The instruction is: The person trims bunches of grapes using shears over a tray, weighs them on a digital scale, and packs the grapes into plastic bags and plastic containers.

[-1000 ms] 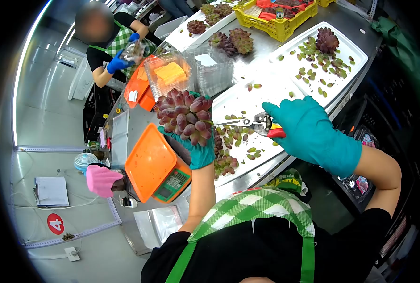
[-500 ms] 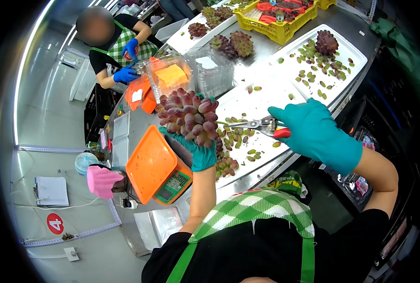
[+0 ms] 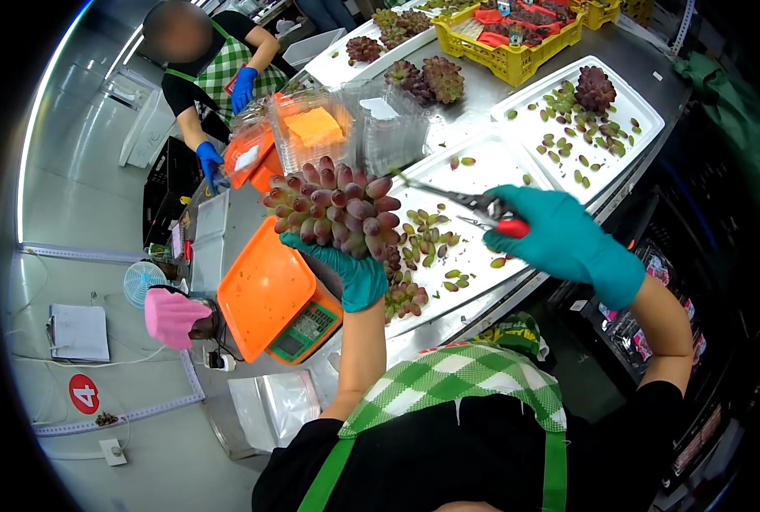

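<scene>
My left hand (image 3: 356, 277), in a teal glove, supports a bunch of purple-red grapes (image 3: 333, 209) from below, over the space between the orange scale (image 3: 264, 286) and the white tray (image 3: 424, 305). Most of its fingers are hidden behind the fruit. The red-handled pruning snips (image 3: 509, 227) are gripped in my right hand (image 3: 567, 243), also gloved in teal. Their tips point left, close to the right side of the bunch. Loose green-and-red grapes (image 3: 427, 237) lie scattered in the tray beneath the snips.
A second white tray (image 3: 653, 128) holds a dark bunch and loose grapes. Behind stand a yellow crate (image 3: 516, 64) and clear plastic boxes (image 3: 388, 136). Across the table is a co-worker in blue gloves (image 3: 243, 90). Plastic bags (image 3: 277, 405) lie left of my arm.
The bunch has tilted and shifted slightly left in my left hand. The snips have swung, their tips now higher. The co-worker's hands have moved apart.
</scene>
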{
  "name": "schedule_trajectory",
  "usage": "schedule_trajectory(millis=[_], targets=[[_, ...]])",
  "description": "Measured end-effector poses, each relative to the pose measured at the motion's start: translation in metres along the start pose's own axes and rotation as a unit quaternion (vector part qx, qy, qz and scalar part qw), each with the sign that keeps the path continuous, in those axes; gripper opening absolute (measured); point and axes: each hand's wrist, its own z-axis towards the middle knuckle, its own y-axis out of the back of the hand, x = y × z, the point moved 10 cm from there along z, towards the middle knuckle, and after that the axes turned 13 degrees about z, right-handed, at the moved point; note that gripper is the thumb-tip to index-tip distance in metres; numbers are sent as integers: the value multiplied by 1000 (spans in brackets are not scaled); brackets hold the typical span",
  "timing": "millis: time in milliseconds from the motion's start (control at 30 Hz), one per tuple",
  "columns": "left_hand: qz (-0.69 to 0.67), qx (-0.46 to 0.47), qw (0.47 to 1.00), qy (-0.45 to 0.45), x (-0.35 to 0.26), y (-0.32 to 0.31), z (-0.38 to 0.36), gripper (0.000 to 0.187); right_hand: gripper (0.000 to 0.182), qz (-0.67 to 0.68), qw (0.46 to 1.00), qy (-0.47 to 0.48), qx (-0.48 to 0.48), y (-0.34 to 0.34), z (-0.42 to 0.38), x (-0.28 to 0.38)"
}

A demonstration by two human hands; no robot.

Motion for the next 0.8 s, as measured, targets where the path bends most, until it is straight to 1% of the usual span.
schedule_trajectory(millis=[67, 100, 167, 200, 233, 267, 300, 333, 367, 433, 467, 500, 567, 600, 633, 667, 700, 733, 767, 800], targets=[[-23, 85, 996, 20, 0, -6, 0, 59, 45, 25, 999, -1, 33, -13, -1, 9], [-14, 88, 996, 26, -2, -11, 1, 59, 45, 63, 998, -23, 16, -11, 1, 5], [-7, 32, 999, 36, -7, 1, 4, 58, 47, 138, 988, -68, -20, -4, 3, -5], [-12, -27, 999, 38, -9, 15, 6, 58, 45, 100, 989, -43, -100, 0, 5, -19], [18, -66, 997, 27, -13, 13, 4, 58, 48, 24, 990, -37, -134, -9, 11, -46], [48, -105, 993, 17, -17, 10, 1, 58, 48, -164, 980, -41, -103, -28, 17, -75], [3, 0, 999, 42, -12, -7, -2, 58, 39, -259, 947, -177, 69, -50, 16, -114], [-44, 108, 991, 66, -13, -22, -4, 59, 37, -273, 938, -193, 93, -58, 9, -129], [-95, 220, 968, 79, -10, -42, -5, 59, 35, -292, 928, -205, 111, -56, 6, -144], [-4, 68, 996, 55, 2, -13, 3, 61, 34, -291, 948, -130, -14, -32, 3, -125], [50, -13, 998, 46, 1, 6, 0, 62, 33, -280, 953, -89, -72, -29, -2, -114], [105, -88, 990, 35, -3, 22, -2, 63, 31, -259, 961, -80, -52, -36, -1, -119], [49, -67, 996, 27, -2, 15, -4, 63, 33, -264, 950, -165, 3, -72, -15, -182], [-67, 29, 997, 26, 0, -8, -3, 63, 33, -284, 938, -195, 30, -83, -26, -199], [-180, 122, 976, 22, -2, -28, -5, 62, 33, -306, 924, -223, 61, -86, -36, -197], [-141, 94, 985, 30, 1, -12, -5, 63, 36, -290, 919, -252, 89, -82, -48, -196], [-101, 67, 992, 41, 4, 3, -6, 63, 37, -307, 914, -244, 100, -72, -52, -185], [-104, 9, 994, 35, 4, 9, -8, 64, 37, -320, 911, -236, 111, -65, -56, -176], [-161, 37, 985, 41, 4, 1, -8, 64, 38, -333, 907, -228, 116, -57, -58, -167], [-217, 64, 973, 50, 4, -7, -9, 64, 41, -308, 928, -196, 76, -45, -54, -147]])
